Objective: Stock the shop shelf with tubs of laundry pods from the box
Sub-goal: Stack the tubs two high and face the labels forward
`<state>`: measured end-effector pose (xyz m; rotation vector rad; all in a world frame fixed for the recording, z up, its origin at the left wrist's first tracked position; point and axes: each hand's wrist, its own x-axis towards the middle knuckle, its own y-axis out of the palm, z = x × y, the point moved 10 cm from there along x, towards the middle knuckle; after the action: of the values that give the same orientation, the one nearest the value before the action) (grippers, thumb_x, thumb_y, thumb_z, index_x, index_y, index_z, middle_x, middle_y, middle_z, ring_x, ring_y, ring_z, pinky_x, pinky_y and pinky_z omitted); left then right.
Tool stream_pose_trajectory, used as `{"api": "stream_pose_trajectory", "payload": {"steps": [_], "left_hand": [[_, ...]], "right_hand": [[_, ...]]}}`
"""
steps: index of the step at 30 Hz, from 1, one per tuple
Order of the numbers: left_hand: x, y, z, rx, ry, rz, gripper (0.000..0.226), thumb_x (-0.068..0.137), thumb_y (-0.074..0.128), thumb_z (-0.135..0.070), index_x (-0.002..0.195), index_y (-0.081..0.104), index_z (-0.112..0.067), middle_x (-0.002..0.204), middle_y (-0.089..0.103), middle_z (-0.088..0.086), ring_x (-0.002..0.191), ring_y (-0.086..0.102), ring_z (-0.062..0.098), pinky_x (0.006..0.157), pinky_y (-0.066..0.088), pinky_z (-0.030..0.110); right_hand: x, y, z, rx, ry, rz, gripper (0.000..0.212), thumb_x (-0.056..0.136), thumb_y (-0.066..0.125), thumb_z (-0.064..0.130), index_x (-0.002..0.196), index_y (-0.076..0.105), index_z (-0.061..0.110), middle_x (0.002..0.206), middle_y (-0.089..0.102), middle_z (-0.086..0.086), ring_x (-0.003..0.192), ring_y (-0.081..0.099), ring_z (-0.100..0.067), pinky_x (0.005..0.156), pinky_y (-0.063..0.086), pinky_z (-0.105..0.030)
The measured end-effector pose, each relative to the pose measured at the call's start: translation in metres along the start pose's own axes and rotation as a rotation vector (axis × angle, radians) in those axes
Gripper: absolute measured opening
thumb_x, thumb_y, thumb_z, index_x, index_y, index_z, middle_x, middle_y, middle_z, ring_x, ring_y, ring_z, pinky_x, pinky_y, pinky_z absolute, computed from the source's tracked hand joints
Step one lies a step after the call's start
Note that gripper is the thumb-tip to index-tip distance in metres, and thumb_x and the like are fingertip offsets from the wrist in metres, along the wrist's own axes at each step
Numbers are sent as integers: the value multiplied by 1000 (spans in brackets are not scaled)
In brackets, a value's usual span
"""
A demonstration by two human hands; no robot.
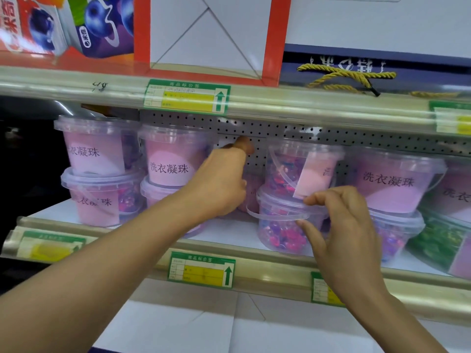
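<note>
The right hand (349, 225) is reaching in nearest the camera, its thumb and fingertips spread wide and touching the rim and side of the front tub (283, 225) on the shelf (229, 233), not closing around it. That tub is sitting at the shelf's front edge with its clear handle hanging down, and a second tub (293, 166) is standing on its lid with its pink label turned sideways. The left hand (219, 182) is reaching deeper, into the gap between the stacks, its fingers curling behind a pink tub (252, 197) at the back; whether it is gripping that tub is impossible to tell. Stacks of two tubs are standing to the left (168, 164) and right (392, 184). A green price tag (201, 270) is sitting on the shelf rail.
</note>
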<state>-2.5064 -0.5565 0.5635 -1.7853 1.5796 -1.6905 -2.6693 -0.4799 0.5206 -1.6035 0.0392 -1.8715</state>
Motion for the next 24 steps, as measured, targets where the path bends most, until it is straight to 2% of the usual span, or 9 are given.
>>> {"api": "stream_pose_trajectory", "payload": {"steps": [2,6,10,13,15,17,19,21,24], "left_hand": [[-22,-15,2,-64,3,-50,46,80,59,0,122,45,-14,111,58,3,101,58,19,85,50,34],[-50,-29,12,-122,-15,-51,46,82,61,1,121,46,-17,113,56,-5,101,57,8,80,44,19],[-58,-35,21,-169,-23,-43,51,83,62,-3,126,44,-22,119,55,-7,107,55,5,83,45,17],[-59,-34,25,-207,-22,-32,56,84,63,-6,131,39,-24,122,54,-8,111,53,5,89,46,21],[-57,-30,26,-254,-20,-11,59,83,64,-7,133,36,-24,122,54,-7,113,52,6,93,47,25],[-55,-23,24,-319,-4,17,59,82,65,-6,129,36,-26,122,54,-6,115,52,6,94,48,28],[-57,-15,21,-328,6,36,58,81,68,-10,126,35,-27,124,54,-7,117,52,8,95,47,33],[-60,-11,18,-281,29,7,61,79,70,-16,128,35,-26,127,52,-5,116,52,12,97,45,37],[-60,-12,11,-275,68,-30,63,78,71,-19,129,34,-25,128,51,-4,114,53,15,97,45,37]], "right_hand": [[0,3,12,-15,-18,-20,36,64,83,17,93,62,19,96,52,0,82,54,-22,44,36,-22],[-1,15,38,-29,-45,-67,40,57,87,15,89,64,16,91,53,-1,89,48,-19,53,36,-24],[-1,23,62,-41,-68,-103,41,53,89,12,86,65,13,87,55,-4,81,55,-29,55,46,-31],[-4,25,67,23,-76,-105,49,56,87,12,96,59,16,96,51,-1,87,54,-24,64,48,-33],[-7,19,53,205,45,-98,56,63,84,12,104,48,22,105,44,3,95,49,-15,78,44,-27],[-6,17,23,427,245,-89,58,68,80,14,109,41,25,113,45,2,102,48,-10,92,42,-29],[1,29,-4,608,409,14,62,69,75,29,119,38,26,123,48,3,113,49,-12,102,40,-38],[13,46,-14,723,471,182,82,64,72,45,132,31,26,132,50,4,120,50,-11,106,40,-41],[27,65,-7,809,474,341,114,55,79,47,146,15,25,135,52,0,121,52,-10,104,42,-37]]}}
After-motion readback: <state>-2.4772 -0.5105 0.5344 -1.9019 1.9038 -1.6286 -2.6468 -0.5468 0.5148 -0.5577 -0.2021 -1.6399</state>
